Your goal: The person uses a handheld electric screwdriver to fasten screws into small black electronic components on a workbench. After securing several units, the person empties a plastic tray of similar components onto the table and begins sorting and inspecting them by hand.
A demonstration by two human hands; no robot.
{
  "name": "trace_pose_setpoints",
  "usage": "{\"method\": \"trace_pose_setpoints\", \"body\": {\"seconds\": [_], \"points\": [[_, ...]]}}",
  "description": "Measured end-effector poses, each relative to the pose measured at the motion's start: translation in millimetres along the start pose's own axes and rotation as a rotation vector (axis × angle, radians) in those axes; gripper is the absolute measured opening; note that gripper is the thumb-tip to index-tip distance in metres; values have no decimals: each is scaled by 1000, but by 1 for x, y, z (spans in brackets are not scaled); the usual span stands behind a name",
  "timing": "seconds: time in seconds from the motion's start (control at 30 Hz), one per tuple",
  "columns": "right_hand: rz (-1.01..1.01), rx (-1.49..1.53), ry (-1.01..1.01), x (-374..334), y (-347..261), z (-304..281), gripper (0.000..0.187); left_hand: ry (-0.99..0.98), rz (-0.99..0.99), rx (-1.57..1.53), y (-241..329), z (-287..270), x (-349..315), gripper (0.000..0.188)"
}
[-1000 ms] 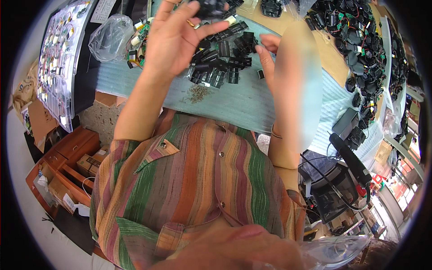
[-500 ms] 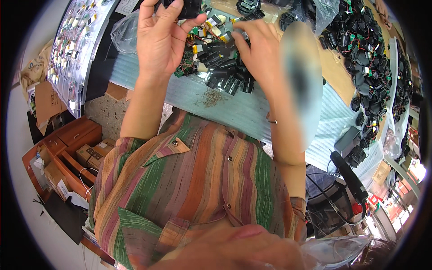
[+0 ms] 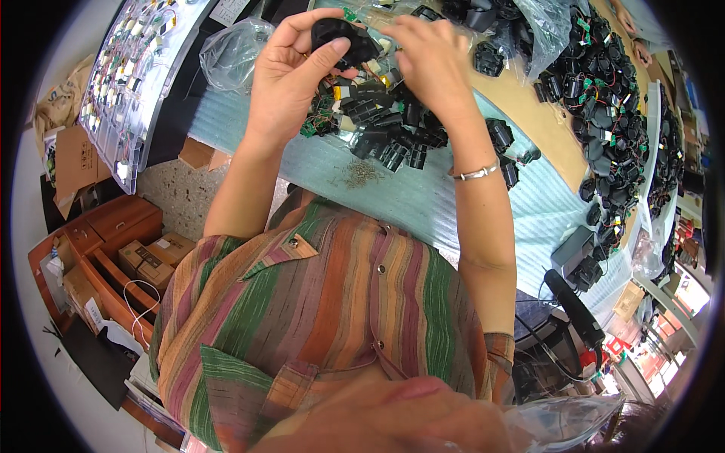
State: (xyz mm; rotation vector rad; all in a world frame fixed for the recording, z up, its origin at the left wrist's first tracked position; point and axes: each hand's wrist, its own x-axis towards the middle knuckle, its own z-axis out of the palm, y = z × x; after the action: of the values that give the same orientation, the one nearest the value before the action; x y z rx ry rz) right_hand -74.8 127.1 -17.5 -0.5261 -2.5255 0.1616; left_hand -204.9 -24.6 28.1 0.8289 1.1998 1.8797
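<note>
My left hand (image 3: 281, 89) is closed round a black plastic housing (image 3: 332, 36), its thumb pressed on the near face. A small green circuit board (image 3: 350, 14) shows at the housing's top edge. To the right, my right hand (image 3: 438, 72) hovers with bent fingers, thumb apart from the index finger, and I see nothing held in it. Under both hands lies a heap of black ribbed plastic parts (image 3: 375, 106), mixed with wires and small yellow-and-white battery packs (image 3: 341, 92). A scatter of small screws (image 3: 361, 174) lies on the pale foam sheet (image 3: 302, 166) nearer to me.
At left, a tray (image 3: 132, 162) carries rows of small wired parts beside a clear plastic bag (image 3: 234, 57). More black parts with green boards (image 3: 596, 106) cover the right side on cardboard. A black-handled tool (image 3: 574, 306) hangs near the right table edge. Another person's hand (image 3: 642, 53) shows far right.
My left hand has come down and to the right with the black housing, which now shows more fully. My right hand has risen slightly, its fingers nearer the housing.
</note>
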Motion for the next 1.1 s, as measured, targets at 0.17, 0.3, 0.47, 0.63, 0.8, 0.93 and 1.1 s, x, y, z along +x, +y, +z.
{"method": "trace_pose_setpoints", "body": {"seconds": [0.17, 0.3, 0.47, 0.63, 0.8, 0.93, 1.1], "points": [[-84, 77, -187, 9, 3, 4, 24, -26, 41, 18, 3, 4, -2, 30], [59, 446, -244, 13, 8, -28, 23, 22, 61, 64, 5, -5, -1, 33], [360, 1095, -239, 1, 16, -47, 25, 36, 47, 36, 1, -6, -1, 36], [528, 1414, -128, -1, 11, -50, 26, -13, 31, 70, -5, 0, 3, 39], [511, 1577, 50, 1, 1, -55, 25, -183, -79, 273, -9, -4, 6, 36], [494, 1531, 68, 1, 3, -56, 26, -424, -12, 670, -12, -5, 10, 31], [427, 983, 14, -14, 16, -37, 26, -425, -119, 520, -7, 0, 17, 30]]}}
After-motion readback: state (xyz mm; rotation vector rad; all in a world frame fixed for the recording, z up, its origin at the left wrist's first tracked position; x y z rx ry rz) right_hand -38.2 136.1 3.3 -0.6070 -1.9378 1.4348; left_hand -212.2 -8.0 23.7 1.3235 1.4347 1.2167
